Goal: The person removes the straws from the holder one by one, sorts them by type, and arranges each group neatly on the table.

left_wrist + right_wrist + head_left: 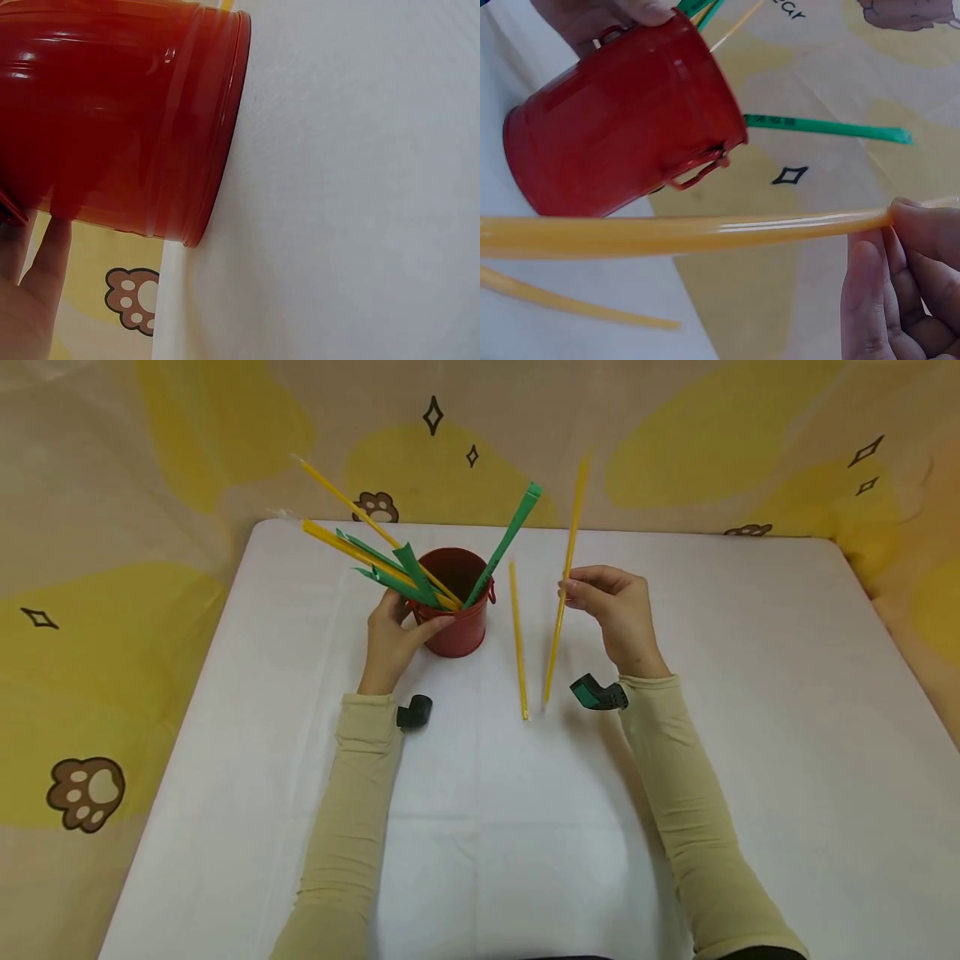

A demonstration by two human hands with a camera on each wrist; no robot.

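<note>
A: What's being held, and where?

B: The right hand (618,610) pinches a yellow straw (556,647) about mid-length, thumb against fingers; the straw's top points just past twelve o'clock. At nine o'clock from there, the left hand (393,643) grips the red bucket (459,637), thumb at the rim.

A: How will that straw handle?

B: Very light, I'd judge: stiff enough to hold its line, yet easily creased. It looks glossy, so it could slip or roll. A soft pinch near the middle should balance it; squeezing hard might flatten it.

A: Any others?

B: A loose straw (519,643) lies on the table (465,860) between bucket and right hand. Inside the bucket, a green straw (504,538) leans towards one o'clock; the rest lean around ten.
</note>
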